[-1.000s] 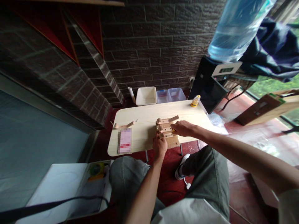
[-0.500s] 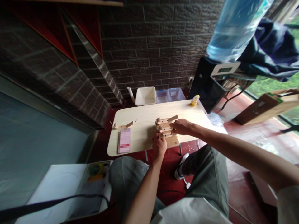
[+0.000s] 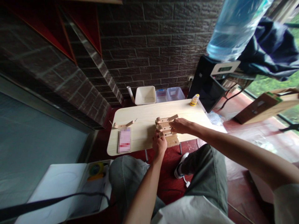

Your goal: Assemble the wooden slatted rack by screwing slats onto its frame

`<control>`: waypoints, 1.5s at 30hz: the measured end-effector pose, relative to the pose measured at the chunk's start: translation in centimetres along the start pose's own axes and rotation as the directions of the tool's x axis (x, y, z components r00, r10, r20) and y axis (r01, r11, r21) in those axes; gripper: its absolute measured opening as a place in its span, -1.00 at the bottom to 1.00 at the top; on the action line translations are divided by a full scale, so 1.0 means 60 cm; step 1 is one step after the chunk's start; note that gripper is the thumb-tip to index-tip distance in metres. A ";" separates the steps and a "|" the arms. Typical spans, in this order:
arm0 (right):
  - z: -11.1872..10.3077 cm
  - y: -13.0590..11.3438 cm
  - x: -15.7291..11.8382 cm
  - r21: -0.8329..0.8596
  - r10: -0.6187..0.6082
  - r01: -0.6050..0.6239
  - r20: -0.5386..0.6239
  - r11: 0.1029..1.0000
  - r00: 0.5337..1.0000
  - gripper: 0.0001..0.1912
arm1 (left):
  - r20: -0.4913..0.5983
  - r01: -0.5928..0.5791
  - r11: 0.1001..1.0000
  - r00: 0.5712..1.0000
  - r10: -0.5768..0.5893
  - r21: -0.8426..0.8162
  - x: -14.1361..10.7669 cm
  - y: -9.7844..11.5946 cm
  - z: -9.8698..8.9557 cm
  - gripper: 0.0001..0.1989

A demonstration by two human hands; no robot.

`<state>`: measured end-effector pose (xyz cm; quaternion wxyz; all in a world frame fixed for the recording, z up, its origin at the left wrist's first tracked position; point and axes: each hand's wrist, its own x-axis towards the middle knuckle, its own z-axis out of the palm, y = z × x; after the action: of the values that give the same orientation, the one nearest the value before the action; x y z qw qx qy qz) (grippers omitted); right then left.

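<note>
A wooden assembly [image 3: 166, 128] of pale strips with dark holes and slanted end blocks rests on a brown board [image 3: 172, 140] near the table's front edge. My left hand [image 3: 160, 143] grips the assembly's near left corner, fingers curled against the wood. At its right side my right hand [image 3: 181, 125] is closed, fingertips pressed together beside the middle strip. Whatever those fingertips hold is hidden by the hand. A similar loose wooden piece [image 3: 123, 125] lies at the table's left, with a thin dark pin or screw sticking up at its right end.
The pale table [image 3: 140, 116] carries a pink packet or sheet [image 3: 124, 140], blurred out, and a yellow-capped bottle [image 3: 194, 100]. Behind it stand a cream bin [image 3: 145, 95] and clear plastic boxes [image 3: 175, 94]. A black water dispenser [image 3: 205, 84] is at the back right.
Both hands stay on the wooden assembly in nearly the same places. My right hand has shifted very slightly. The loose piece and the packet have not moved.
</note>
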<state>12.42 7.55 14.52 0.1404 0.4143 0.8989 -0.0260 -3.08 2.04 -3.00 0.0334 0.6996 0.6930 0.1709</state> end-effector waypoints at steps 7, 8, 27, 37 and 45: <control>-0.012 -0.005 -0.015 0.003 -0.081 0.081 -0.009 0.997 0.997 -0.76 | 0.021 -0.014 1.000 1.000 0.014 0.014 -0.001 0.002 -0.007 -0.48; -0.011 -0.005 -0.014 0.008 -0.070 0.070 -0.010 0.998 0.998 -0.77 | 0.023 -0.018 1.000 1.000 0.017 0.021 -0.001 0.002 -0.008 -0.48; 0.001 0.007 -0.008 0.035 -0.026 0.028 -0.035 0.999 0.999 -0.75 | -0.013 0.073 0.993 0.997 -0.074 -0.093 0.001 0.003 -0.004 -0.52; -0.003 0.000 -0.020 0.053 -0.010 0.010 0.001 0.999 1.000 -0.67 | -0.002 0.050 0.994 0.999 -0.051 -0.092 0.001 0.002 -0.007 -0.47; -0.009 0.001 -0.012 0.044 -0.063 0.064 -0.018 0.997 0.998 -0.78 | -0.039 0.199 0.957 0.977 -0.211 -0.210 0.003 0.006 -0.005 -0.53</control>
<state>12.76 7.15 15.23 0.1227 0.3886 0.9120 -0.0468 -2.82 2.12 -2.58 0.1016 0.6112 0.7412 0.2585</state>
